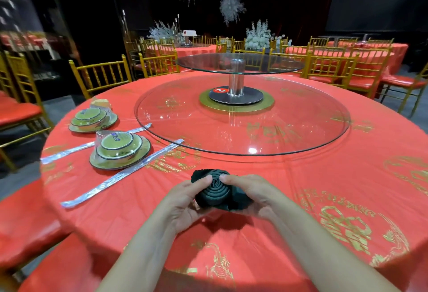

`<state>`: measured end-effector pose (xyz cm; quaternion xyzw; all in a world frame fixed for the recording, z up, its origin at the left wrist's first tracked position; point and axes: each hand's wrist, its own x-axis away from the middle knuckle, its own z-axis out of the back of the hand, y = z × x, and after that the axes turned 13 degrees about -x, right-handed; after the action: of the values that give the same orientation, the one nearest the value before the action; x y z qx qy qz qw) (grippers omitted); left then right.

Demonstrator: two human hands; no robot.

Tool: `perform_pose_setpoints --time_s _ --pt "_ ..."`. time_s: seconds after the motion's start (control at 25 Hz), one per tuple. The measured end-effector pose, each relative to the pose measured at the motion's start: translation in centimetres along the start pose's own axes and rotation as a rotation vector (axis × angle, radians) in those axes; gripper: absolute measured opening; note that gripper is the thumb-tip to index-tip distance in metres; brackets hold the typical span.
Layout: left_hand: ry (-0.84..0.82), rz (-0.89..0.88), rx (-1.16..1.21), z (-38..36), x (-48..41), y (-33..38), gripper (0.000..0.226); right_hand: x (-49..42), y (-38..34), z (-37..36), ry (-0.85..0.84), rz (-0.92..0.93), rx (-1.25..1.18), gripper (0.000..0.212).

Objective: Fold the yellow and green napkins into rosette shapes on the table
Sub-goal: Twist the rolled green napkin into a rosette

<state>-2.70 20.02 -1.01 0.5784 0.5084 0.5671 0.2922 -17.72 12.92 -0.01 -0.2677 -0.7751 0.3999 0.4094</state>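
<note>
Green napkin coiled | left grip; right grip both hold it | red tablecloth; gold chairs

Numeral "2", white on red round tag at turntable base; blue print on wrapped dish set illegible; gold characters on worktop cloth unreadable
</note>
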Motion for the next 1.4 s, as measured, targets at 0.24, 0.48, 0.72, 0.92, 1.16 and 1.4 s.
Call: perform_pose_setpoints --time_s 0.24,0.48,0.72,0.92,1.16,1.4 --pt "0.273 0.000 -0.118 6.6 -1.7 1.9 0.024 -3.8 0.4 -5.4 0.018 -0.033 -0.006 0.024" --pt "0.359 0.055 -0.107 12.4 -4.1 4.4 0.019 -7.3 0.6 -9.9 0.027 -0.021 -0.024 0.024" --pt "0.533 -0.043 -0.552 15.3 -5.5 3.7 0.025 -9.7 1.7 -11.0 0.129 0.155 0.522 0.035" --pt "0.546 -0.198 -0.818 15.4 -4.8 2.6 0.034 -10.3 1.6 -10.4 0.176 0.288 0.788 0.043" --pt "0.543 -0.243 -0.800 14.8 -4.8 2.4 0.021 -9.3 3.4 -9.9 0.119 0.618 0.947 0.064" --pt "0.601 -0.249 -0.851 14.9 -5.2 1.8 0.039 -9.2 5.4 -9.8 0.076 0.751 1.189 0.055"
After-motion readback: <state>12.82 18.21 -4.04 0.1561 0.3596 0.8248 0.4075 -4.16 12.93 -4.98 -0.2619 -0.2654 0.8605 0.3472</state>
